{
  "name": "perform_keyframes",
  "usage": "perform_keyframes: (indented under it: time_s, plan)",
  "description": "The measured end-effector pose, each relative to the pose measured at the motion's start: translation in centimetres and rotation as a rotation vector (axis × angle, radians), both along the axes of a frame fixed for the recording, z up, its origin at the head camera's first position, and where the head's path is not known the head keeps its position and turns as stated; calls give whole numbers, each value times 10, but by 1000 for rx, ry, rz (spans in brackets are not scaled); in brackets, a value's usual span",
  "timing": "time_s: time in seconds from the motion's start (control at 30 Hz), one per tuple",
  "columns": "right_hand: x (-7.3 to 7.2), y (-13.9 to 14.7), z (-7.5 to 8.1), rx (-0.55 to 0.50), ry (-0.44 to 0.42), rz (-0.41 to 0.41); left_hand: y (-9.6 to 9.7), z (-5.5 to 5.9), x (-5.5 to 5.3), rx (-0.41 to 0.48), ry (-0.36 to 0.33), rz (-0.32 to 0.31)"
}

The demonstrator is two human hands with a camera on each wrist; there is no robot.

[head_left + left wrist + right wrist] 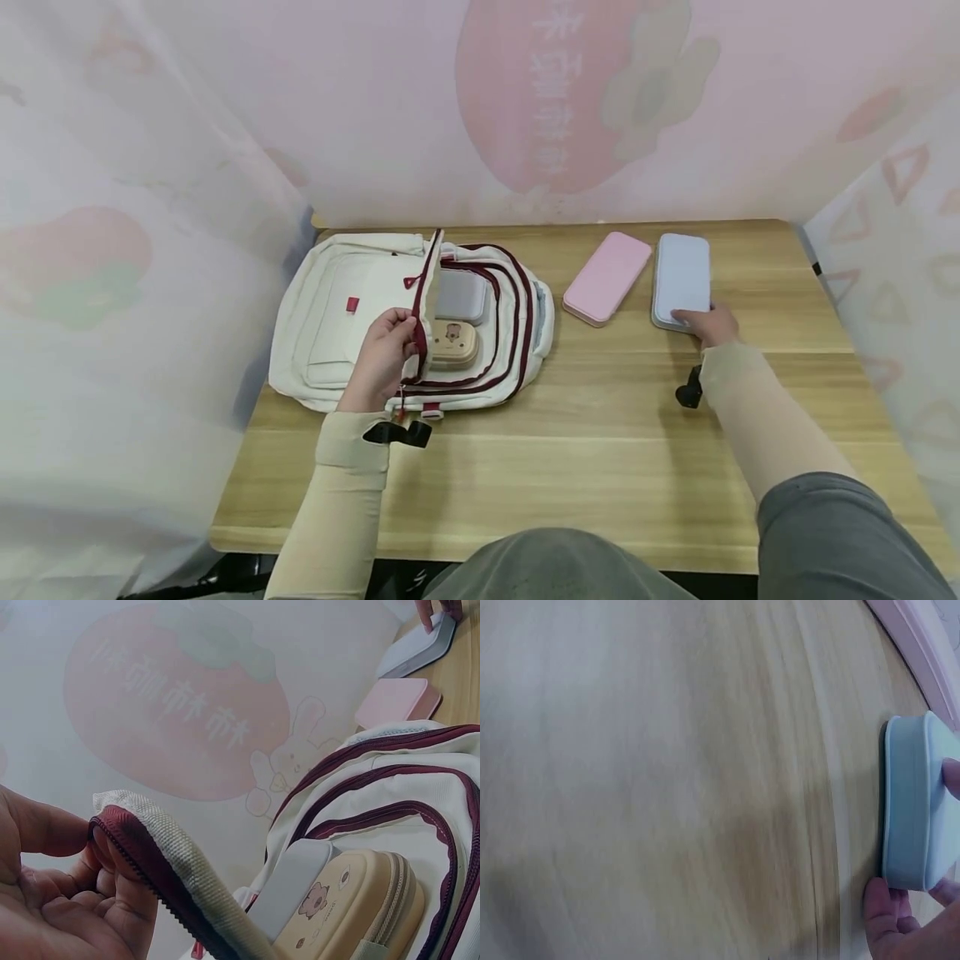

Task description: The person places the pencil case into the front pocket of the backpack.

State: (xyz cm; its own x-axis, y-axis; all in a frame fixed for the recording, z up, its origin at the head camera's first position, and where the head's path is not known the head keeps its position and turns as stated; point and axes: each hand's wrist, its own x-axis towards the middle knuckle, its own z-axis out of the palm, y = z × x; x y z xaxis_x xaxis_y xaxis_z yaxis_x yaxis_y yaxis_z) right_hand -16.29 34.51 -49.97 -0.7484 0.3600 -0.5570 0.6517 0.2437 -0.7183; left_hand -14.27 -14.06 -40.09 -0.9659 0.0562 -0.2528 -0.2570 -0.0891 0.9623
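Observation:
A cream backpack point(330, 275) with dark red zipper trim lies on its back, its front pocket unzipped. My left hand point(386, 354) pinches the edge of the pocket flap point(180, 877) between thumb and fingers and holds it up. Inside the pocket sit a beige case point(341, 904) with a bear print and a grey-white case point(461, 294). Over on the right, my right hand point(708, 323) grips the near end of a light blue case point(681, 275), thumb on its top and fingers along the side. That case lies flat on the table.
A pink case point(607, 279) lies between the backpack and the light blue case. The wooden table point(570, 467) backs onto a printed curtain point(360, 108), with more curtain at both sides. Each wrist wears a black camera mount point(397, 433).

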Motion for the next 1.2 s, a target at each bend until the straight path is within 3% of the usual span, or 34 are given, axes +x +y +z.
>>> perform_keyframes:
  time_s: [0.13, 0.37, 0.57, 0.77, 1.07, 1.2]
  plan:
    - [8, 4, 2, 7, 0, 33, 0, -1, -2, -3, -6, -12]
    - [18, 5, 5, 66, -88, 127, 0, -3, -4, -11, -20, -7]
    - [22, 4, 6, 74, -50, 117, 1, -2, -5, -21, -29, -11]
    - [27, -1, 7, 50, 37, 35, 0, -1, -6, -33, -29, -19]
    - [35, -7, 3, -154, 153, -152, -1, -1, -8, -36, -31, -26]
    - [41, -1, 6, -212, 199, -323, -1, 0, -8, -27, -33, -41]
